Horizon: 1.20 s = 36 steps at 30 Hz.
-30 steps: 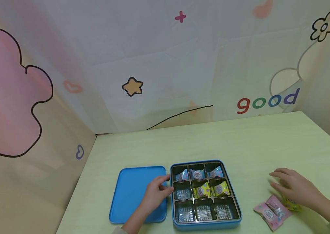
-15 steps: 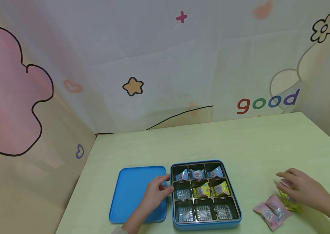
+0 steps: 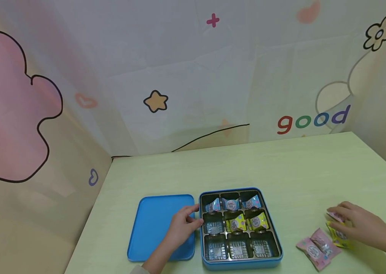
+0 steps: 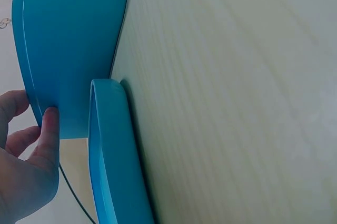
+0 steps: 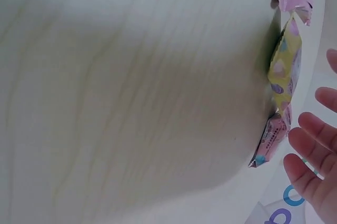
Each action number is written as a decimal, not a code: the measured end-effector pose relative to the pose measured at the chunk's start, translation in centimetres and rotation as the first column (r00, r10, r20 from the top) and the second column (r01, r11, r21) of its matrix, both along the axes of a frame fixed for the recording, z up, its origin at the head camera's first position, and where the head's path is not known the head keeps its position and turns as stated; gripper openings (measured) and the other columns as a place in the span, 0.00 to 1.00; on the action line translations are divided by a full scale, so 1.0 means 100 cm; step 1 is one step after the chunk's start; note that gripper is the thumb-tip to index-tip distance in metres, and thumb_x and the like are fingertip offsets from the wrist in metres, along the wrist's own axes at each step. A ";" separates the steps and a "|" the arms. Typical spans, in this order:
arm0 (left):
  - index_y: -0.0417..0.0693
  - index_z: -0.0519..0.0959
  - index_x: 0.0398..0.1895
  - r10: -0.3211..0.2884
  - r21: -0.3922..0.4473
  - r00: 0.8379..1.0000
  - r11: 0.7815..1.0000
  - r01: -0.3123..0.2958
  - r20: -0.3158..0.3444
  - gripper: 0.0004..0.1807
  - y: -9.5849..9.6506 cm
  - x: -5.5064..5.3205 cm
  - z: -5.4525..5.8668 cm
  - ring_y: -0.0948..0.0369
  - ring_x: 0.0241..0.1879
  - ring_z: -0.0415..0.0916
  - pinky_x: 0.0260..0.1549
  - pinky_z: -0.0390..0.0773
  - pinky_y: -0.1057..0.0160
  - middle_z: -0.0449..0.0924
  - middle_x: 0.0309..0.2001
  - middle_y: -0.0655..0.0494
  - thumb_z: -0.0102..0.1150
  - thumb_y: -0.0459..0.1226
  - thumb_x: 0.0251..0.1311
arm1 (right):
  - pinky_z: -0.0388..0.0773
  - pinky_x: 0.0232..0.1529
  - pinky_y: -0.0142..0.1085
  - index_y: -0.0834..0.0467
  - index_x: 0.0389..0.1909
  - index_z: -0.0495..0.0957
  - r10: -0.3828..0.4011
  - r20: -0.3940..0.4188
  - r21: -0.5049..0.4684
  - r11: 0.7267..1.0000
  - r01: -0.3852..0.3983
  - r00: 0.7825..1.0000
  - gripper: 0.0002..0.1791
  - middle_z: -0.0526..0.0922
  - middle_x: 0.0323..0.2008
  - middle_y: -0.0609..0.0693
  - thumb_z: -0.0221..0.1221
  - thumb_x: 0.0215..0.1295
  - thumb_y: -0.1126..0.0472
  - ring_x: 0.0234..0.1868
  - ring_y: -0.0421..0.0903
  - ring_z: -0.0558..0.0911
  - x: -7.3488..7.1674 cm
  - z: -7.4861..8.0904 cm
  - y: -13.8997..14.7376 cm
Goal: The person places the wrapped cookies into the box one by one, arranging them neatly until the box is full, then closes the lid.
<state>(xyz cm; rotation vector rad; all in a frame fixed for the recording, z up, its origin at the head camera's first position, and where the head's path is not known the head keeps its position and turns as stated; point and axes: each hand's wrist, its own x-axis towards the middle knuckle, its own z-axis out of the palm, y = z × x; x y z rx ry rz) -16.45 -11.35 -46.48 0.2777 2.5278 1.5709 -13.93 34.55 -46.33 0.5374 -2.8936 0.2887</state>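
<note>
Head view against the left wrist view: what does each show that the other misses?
Only the head view shows the tray compartments with blue candies and yellow candies, the right hand over loose packets, and the printed backdrop. Only the left wrist view shows the tin's outer rim edge-on. Both show the left hand, blue lid and table.

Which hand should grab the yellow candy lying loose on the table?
Probably the right hand: its fingers hover over the yellow candy. The left hand rests at the tin.
</note>
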 end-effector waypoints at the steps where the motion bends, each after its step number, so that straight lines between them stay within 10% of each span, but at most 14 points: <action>1: 0.42 0.69 0.57 -0.002 -0.002 1.000 1.000 0.002 -0.001 0.27 0.000 0.000 -0.001 0.61 0.33 0.76 0.26 0.74 0.68 0.70 0.52 0.44 0.60 0.39 0.52 | 0.70 0.23 0.29 0.57 0.37 0.79 0.003 0.018 0.007 1.000 -0.003 1.000 0.20 0.76 0.34 0.45 0.65 0.45 0.50 0.27 0.32 0.71 0.000 0.000 0.001; 10: 0.42 0.69 0.57 -0.003 -0.018 1.000 1.000 0.003 -0.004 0.27 0.000 -0.002 -0.003 0.63 0.32 0.76 0.26 0.74 0.69 0.71 0.52 0.45 0.59 0.39 0.52 | 0.76 0.36 0.43 0.57 0.38 0.81 0.069 0.038 0.037 0.997 -0.071 0.997 0.21 0.82 0.36 0.48 0.68 0.39 0.54 0.38 0.48 0.79 -0.002 -0.003 0.011; 21: 0.42 0.69 0.57 0.001 0.011 1.000 1.000 -0.001 -0.001 0.27 0.000 -0.002 -0.004 0.60 0.33 0.77 0.25 0.74 0.68 0.71 0.52 0.45 0.60 0.38 0.52 | 0.55 0.44 0.09 0.54 0.36 0.82 0.198 -0.133 0.076 0.979 -0.189 0.971 0.21 0.78 0.45 0.36 0.67 0.33 0.69 0.46 0.34 0.74 0.000 -0.010 0.021; 29: 0.43 0.69 0.57 -0.002 -0.009 1.000 1.000 0.002 -0.013 0.27 0.000 -0.001 -0.002 0.61 0.32 0.76 0.25 0.74 0.69 0.71 0.51 0.45 0.60 0.39 0.52 | 0.72 0.40 0.50 0.48 0.41 0.80 0.119 -0.078 0.113 0.987 -0.110 0.990 0.29 0.75 0.50 0.58 0.63 0.32 0.75 0.62 0.38 0.58 0.005 -0.023 0.021; 32: 0.43 0.69 0.57 -0.004 -0.009 1.000 1.000 0.003 -0.010 0.27 0.000 -0.001 -0.001 0.62 0.33 0.77 0.26 0.74 0.69 0.71 0.51 0.45 0.60 0.40 0.52 | 0.59 0.61 0.37 0.48 0.40 0.80 0.159 -0.142 0.094 0.985 -0.146 0.977 0.30 0.66 0.60 0.54 0.64 0.29 0.74 0.66 0.29 0.41 0.004 -0.028 0.021; 36: 0.43 0.69 0.57 -0.004 -0.014 1.000 1.000 0.003 -0.004 0.27 -0.001 -0.001 -0.003 0.63 0.32 0.76 0.26 0.74 0.69 0.71 0.51 0.46 0.59 0.40 0.53 | 0.41 0.63 0.21 0.50 0.35 0.81 0.213 -0.233 0.105 0.975 -0.194 0.949 0.28 0.45 0.65 0.35 0.66 0.24 0.72 0.60 0.19 0.31 0.003 -0.032 0.020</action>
